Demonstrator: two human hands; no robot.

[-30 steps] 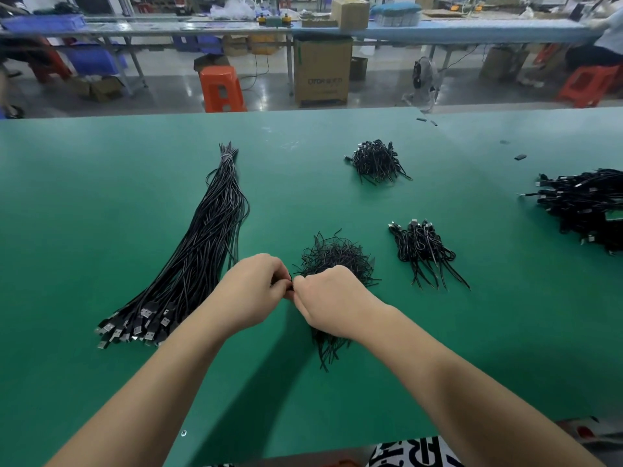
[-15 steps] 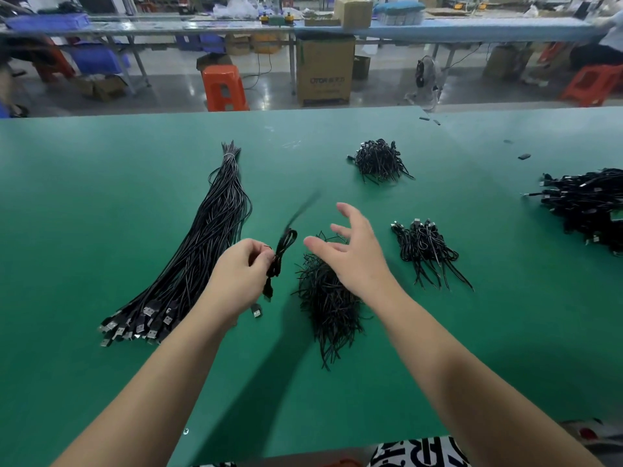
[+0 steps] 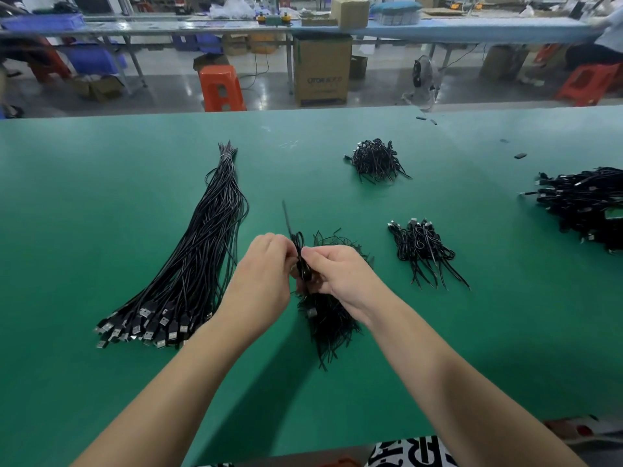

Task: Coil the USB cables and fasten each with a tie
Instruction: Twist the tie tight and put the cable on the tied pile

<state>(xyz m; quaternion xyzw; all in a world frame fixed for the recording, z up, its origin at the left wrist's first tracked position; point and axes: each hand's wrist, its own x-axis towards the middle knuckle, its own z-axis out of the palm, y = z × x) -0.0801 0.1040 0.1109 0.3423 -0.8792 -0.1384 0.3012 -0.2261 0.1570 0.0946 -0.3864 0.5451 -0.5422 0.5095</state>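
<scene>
Your left hand (image 3: 266, 267) and right hand (image 3: 340, 274) meet over the green table (image 3: 101, 203), and both pinch the same coiled USB cable (image 3: 301, 261), held upright between your fingertips just above the pile of loose ties (image 3: 332, 318). A thin black tie end (image 3: 286, 217) sticks up and away from the coil, so you appear to be partway through fastening it; whether the tie is already twisted closed is hidden by your fingers. One plug of the cable (image 3: 312, 311) hangs below your hands.

As for progress, judge it by the piles. To your left lies the big bundle of straight cables (image 3: 199, 264), plugs fanned toward you and far ends bound together; these look uncoiled and make up most of what is left. To your right, a small heap of coiled cables (image 3: 421, 251) sits near the ties, another heap (image 3: 376, 160) lies farther back, and a larger dark pile (image 3: 586, 203) runs off the right edge. These look like finished pieces, though the ties on them are too small to make out. So you are well into the job, with a lot of cable still to coil.
</scene>
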